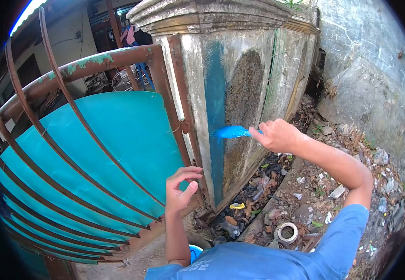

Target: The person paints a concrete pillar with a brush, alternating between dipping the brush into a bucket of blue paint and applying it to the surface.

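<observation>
Two hands raised: right hand (279,135) clamps the brush (233,132) on the blue stripe (216,84) of the pillar (247,88), left hand (179,189) curled, empty; best kept to steady vertical strokes inside the stripe.

We see outdoor yard, daylight. Rusty iron gate (95,60) with turquoise panel (118,130) on left. Weathered concrete pillar (244,79) in middle, stained, with teal stripe (215,84). Rough grey stone wall (370,70) on right. Ground (314,191) covered with dry leaves, rubbish.

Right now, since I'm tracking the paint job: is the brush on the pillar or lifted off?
On it: the blue brush in the right hand meets the pillar's blue stripe, though blurred.
</observation>
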The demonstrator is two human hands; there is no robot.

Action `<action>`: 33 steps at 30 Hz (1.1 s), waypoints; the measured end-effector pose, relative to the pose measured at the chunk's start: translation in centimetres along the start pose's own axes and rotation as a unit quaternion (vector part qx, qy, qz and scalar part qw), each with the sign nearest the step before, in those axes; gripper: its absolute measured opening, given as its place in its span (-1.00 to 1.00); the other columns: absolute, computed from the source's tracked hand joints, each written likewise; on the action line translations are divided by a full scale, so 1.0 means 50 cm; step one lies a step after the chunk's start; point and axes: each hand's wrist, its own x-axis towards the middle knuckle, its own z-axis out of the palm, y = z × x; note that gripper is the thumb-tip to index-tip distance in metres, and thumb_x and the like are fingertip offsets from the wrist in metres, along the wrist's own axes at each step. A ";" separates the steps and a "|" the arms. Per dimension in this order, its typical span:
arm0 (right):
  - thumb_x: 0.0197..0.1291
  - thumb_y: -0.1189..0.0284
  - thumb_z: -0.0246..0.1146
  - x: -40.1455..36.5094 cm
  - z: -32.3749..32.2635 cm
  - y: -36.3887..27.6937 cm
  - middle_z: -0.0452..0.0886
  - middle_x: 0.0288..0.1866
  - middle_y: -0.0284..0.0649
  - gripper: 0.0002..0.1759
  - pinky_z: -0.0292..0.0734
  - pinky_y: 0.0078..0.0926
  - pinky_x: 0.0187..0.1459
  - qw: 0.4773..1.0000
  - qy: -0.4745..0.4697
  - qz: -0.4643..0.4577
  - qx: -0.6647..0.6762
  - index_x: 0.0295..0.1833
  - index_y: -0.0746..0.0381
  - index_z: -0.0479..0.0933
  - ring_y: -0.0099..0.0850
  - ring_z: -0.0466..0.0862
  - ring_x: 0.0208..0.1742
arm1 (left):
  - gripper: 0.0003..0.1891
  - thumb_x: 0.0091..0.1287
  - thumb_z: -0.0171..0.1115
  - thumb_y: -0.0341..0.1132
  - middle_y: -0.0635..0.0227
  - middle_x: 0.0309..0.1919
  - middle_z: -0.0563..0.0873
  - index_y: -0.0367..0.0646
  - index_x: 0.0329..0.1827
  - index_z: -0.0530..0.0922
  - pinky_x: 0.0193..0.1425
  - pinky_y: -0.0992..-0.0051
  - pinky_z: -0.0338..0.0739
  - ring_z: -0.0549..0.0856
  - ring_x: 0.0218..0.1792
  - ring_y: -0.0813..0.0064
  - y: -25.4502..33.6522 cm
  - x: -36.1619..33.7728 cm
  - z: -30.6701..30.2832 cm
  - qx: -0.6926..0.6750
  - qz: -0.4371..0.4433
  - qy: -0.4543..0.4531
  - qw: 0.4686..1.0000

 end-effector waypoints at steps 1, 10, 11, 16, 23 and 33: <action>0.07 0.47 0.15 0.009 -0.010 0.008 0.53 -0.55 -0.20 -0.66 0.51 -0.44 -0.60 1.000 0.009 -0.002 -0.003 -0.02 0.39 0.46 -0.35 0.63 -0.55 | -0.74 0.22 0.32 -0.19 0.17 -0.13 0.72 -0.25 -0.25 0.68 -0.20 0.51 0.50 0.65 -0.17 0.41 -0.001 0.000 0.001 0.000 -0.003 0.001 1.000; 0.12 0.51 0.13 0.070 -0.135 0.135 0.49 -0.54 -0.22 -0.70 0.53 -0.50 -0.61 0.967 0.201 0.081 -0.132 -0.01 0.33 0.46 -0.38 0.62 -0.55 | -0.74 0.22 0.32 -0.19 0.18 -0.13 0.72 -0.24 -0.25 0.68 -0.22 0.52 0.49 0.65 -0.18 0.44 -0.004 -0.011 -0.001 0.011 -0.005 0.010 1.000; 0.13 0.48 0.17 0.066 -0.143 0.142 0.46 -0.55 -0.25 -0.68 0.50 -0.48 -0.62 0.959 0.226 0.093 -0.140 0.02 0.33 0.49 -0.39 0.59 -0.56 | -0.74 0.22 0.32 -0.19 0.18 -0.13 0.72 -0.24 -0.25 0.68 -0.22 0.52 0.49 0.64 -0.19 0.45 -0.008 -0.013 -0.003 0.017 -0.005 0.015 1.000; 0.12 0.43 0.25 0.048 -0.134 0.139 0.41 -0.57 -0.26 -0.63 0.42 -0.44 -0.67 0.937 0.300 0.114 -0.141 0.06 0.32 0.51 -0.40 0.54 -0.61 | -0.73 0.23 0.31 -0.17 0.18 -0.12 0.72 -0.24 -0.25 0.69 -0.22 0.52 0.50 0.64 -0.20 0.46 -0.007 -0.013 0.001 0.010 -0.011 0.012 1.000; 0.02 0.48 0.15 0.037 -0.032 0.065 0.46 -0.55 -0.26 -0.58 0.48 -0.52 -0.63 0.976 0.170 0.076 -0.117 0.04 0.41 0.47 -0.41 0.58 -0.57 | -0.72 0.23 0.31 -0.15 0.18 -0.13 0.72 -0.23 -0.25 0.69 -0.22 0.51 0.50 0.65 -0.18 0.43 -0.001 -0.011 0.006 0.001 -0.012 0.006 1.000; 0.03 0.47 0.15 0.035 -0.062 0.068 0.48 -0.55 -0.26 -0.63 0.48 -0.49 -0.62 0.988 0.130 0.015 -0.079 0.00 0.36 0.49 -0.42 0.59 -0.57 | -0.72 0.22 0.31 -0.16 0.20 -0.12 0.72 -0.22 -0.24 0.69 -0.25 0.53 0.48 0.64 -0.20 0.46 -0.011 -0.008 0.021 -0.008 -0.031 -0.006 0.999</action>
